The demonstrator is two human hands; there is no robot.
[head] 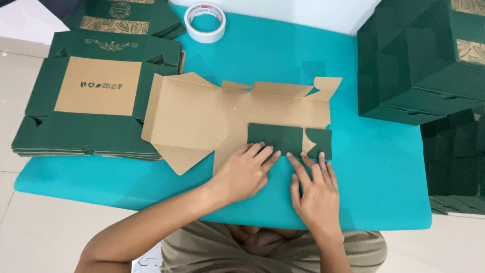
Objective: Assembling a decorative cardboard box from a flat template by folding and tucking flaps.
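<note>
Partly, left hand (244, 173), right hand (316, 192) cover carton blank (202, 119) edge

Tape roll (204, 21), flat box stack (96, 93), assembled green boxes (419, 60), teal mat (384, 172)

Teal mat (374, 172), flat carton blank (212, 119), blank stack (96, 96), tape roll (205, 21)

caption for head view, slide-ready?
Both hands, left and right, press a green flap of a flat cardboard box on a teal mat.
</note>
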